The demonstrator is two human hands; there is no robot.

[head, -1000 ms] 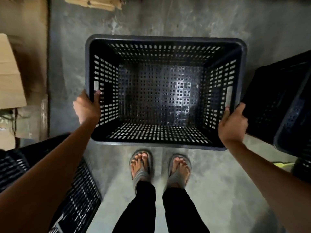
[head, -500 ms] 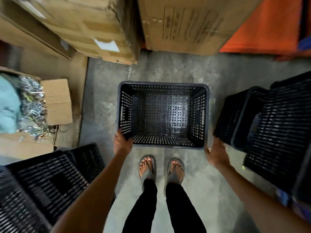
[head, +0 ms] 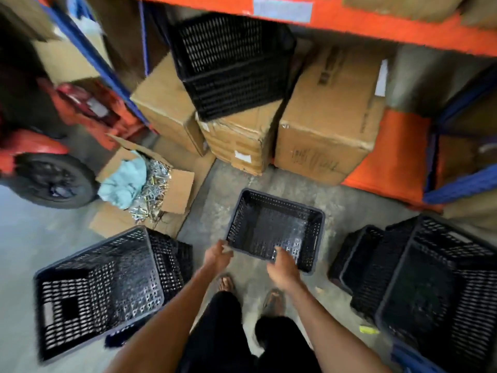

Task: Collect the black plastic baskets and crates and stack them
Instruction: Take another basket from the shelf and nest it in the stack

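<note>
An empty black perforated crate stands upright on the concrete floor in front of my feet. My left hand hovers at its near left corner and my right hand hovers over its near rim; both have loosely curled fingers and hold nothing. A larger black crate lies tilted at the left with another black crate behind it. Nested black crates sit at the right. One more black crate rests on cardboard boxes under the shelf.
Orange and blue racking runs across the back with cardboard boxes beneath it. An open box of metal parts and a blue cloth sits at the left, beside a red pallet truck wheel. The picture is motion-blurred.
I have let go of the crate, which now stands on the floor. My view has risen and tipped up, so the shelf, the boxes and the crate on them have come into sight.
</note>
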